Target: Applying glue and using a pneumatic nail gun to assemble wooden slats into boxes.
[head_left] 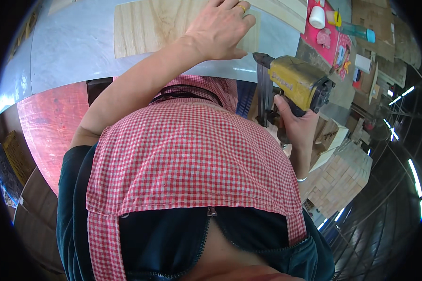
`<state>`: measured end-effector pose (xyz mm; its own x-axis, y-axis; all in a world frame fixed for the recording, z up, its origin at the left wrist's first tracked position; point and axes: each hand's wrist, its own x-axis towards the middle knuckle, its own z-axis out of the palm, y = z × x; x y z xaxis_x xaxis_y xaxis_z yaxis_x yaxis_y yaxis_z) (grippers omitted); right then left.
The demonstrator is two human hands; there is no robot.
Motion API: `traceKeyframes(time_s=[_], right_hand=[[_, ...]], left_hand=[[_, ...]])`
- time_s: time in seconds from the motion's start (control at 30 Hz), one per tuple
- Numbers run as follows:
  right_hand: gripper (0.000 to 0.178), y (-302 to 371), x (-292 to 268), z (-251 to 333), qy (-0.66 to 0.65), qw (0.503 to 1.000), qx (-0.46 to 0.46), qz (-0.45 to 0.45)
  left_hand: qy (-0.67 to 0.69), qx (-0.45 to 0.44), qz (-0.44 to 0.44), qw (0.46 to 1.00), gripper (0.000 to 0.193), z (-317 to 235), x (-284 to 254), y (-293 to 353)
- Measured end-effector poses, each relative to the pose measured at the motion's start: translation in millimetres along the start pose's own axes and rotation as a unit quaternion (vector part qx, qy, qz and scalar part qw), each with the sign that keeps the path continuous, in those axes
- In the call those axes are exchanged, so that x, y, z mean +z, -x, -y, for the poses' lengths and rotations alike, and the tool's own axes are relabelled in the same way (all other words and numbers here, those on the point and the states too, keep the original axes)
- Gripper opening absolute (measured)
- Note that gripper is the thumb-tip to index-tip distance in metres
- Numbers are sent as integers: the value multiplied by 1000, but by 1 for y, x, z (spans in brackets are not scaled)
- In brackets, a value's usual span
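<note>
Your right hand has its grip clamped round the handle of the yellow nail gun, nose and dark magazine pointing at the near edge of the pale table, close to the wooden board but not clearly touching it. Your left hand, ring on one finger, lies flat and spread on that board, fingers apart, grasping nothing, likely pressing it down so it stays put on the table. The board sits at the table's near edge, just beside the gun's nose. A red checked apron fills the middle of the view. Far right on the table: a white roll and a teal bottle on a pink mat, well apart from the hands.
</note>
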<state>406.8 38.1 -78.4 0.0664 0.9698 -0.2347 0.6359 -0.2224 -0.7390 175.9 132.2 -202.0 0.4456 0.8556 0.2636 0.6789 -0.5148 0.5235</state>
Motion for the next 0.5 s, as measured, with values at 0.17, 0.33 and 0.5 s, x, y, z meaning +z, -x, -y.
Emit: traceKeyframes(time_s=[0.17,0.33,0.5], right_hand=[[23,-3,1,2,29,999,2,19],[22,-6,0,5,39,999,9,28],[20,-7,-1,17,39,995,83,27]], left_hand=[[0,0,-12,1000,53,0,1,0],[19,1,4,1000,53,4,2,0],[24,11,-2,1000,53,5,4,0]])
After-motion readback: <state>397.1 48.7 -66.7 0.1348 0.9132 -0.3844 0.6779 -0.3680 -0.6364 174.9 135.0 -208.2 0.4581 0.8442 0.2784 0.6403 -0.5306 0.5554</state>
